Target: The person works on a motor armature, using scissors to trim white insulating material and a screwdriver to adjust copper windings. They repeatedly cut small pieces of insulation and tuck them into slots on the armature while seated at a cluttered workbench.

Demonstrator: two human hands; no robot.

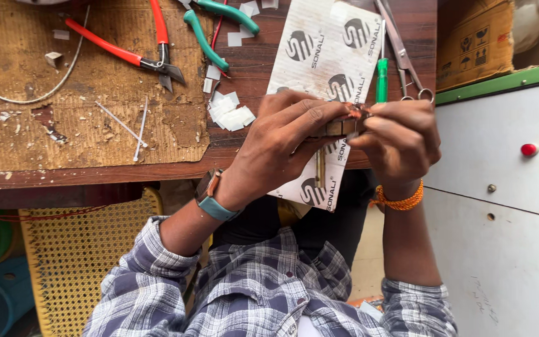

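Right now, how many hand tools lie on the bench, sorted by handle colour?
Red-handled pliers: 1
Teal-handled pliers: 1
Green-handled screwdriver: 1
Bare metal scissors: 1
Total: 4

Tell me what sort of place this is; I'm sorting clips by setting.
Probably a small repair or electrical workshop bench. Red-handled pliers and green-handled pliers lie on a worn wooden worktable, with scissors and a green-handled screwdriver nearby, while both hands work a small metal part.
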